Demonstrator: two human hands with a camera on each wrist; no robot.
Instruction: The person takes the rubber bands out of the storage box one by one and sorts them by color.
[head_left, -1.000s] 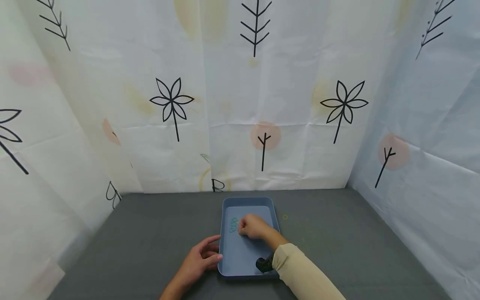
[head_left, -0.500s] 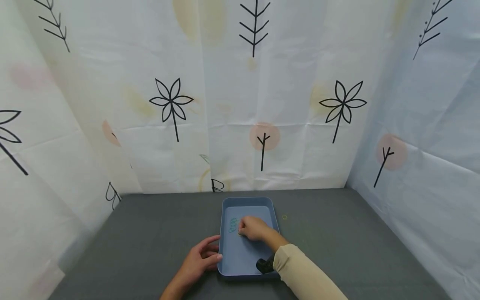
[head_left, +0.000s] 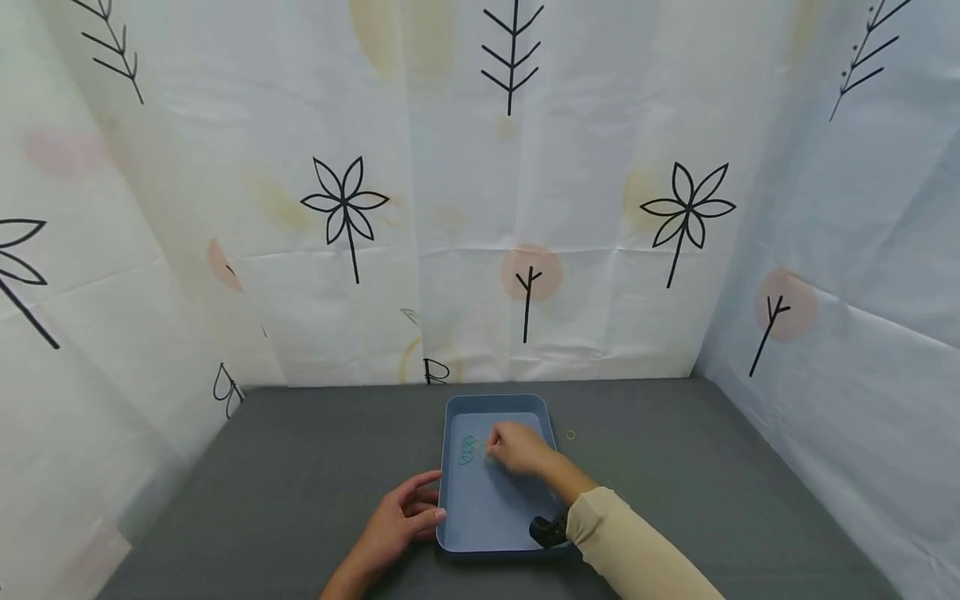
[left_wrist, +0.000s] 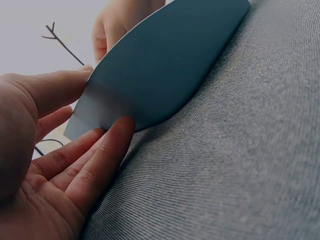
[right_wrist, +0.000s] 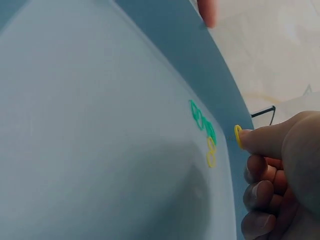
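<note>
My right hand (head_left: 517, 450) is above the blue tray (head_left: 480, 521), its thumb and index finger pinching a small yellow rubber band (right_wrist: 237, 137). On the tray floor, several green rubber bands (right_wrist: 201, 120) lie in a short row near the side wall. Yellow rubber bands (right_wrist: 210, 153) continue that row at its end. My left hand (head_left: 393, 518) rests against the tray's left side, fingers extended. In the left wrist view its fingertips touch the tray's outer wall and its thumb tip meets the rim.
One yellow rubber band (head_left: 567, 435) lies on the grey tabletop (head_left: 322, 450) to the right of the tray. Patterned white cloth (head_left: 457, 167) walls enclose the back and both sides. A black device (head_left: 548, 531) sits at the right wrist by the sleeve.
My right hand has lifted and shifted right, away from the green rubber bands, uncovering yellow ones beside them. The left hand and the tray have stayed put.
</note>
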